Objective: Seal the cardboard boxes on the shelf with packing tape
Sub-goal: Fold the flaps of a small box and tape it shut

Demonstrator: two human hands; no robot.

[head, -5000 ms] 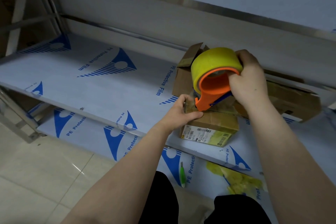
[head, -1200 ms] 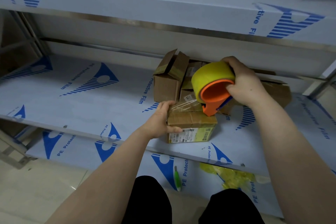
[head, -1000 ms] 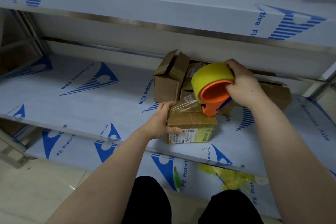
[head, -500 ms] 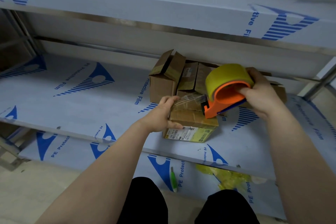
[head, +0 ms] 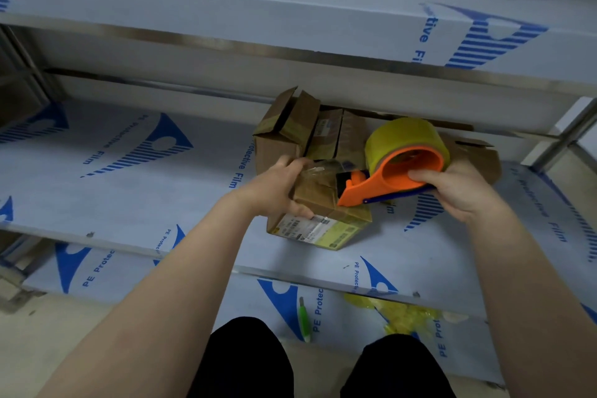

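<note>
1. Left hand (head: 274, 191) grips the left end of the small box (head: 318, 195), fingers curled over its top and pinning the loose end of the tape, thumb on the near side. The right hand (head: 458, 191) grips the orange tape dispenser (head: 387, 181), fingers hooked through its ring.
2. The small box sits near the front edge of the middle shelf (head: 129, 187), label facing out, with an open box (head: 281, 139) just behind it.
3. Over the last second the dispenser has travelled right, from above the box's middle to its right edge, and tipped flatter. A clear strip of tape (head: 323, 168) now stretches from the left fingertips to its nose.
4. That strip looks long enough to span the top seam, so pressing it down and cutting it probably come next. The boxes behind remain unsealed.
5. A green knife (head: 303, 320) and crumpled yellow tape (head: 403, 313) lie on the lower shelf.
</note>
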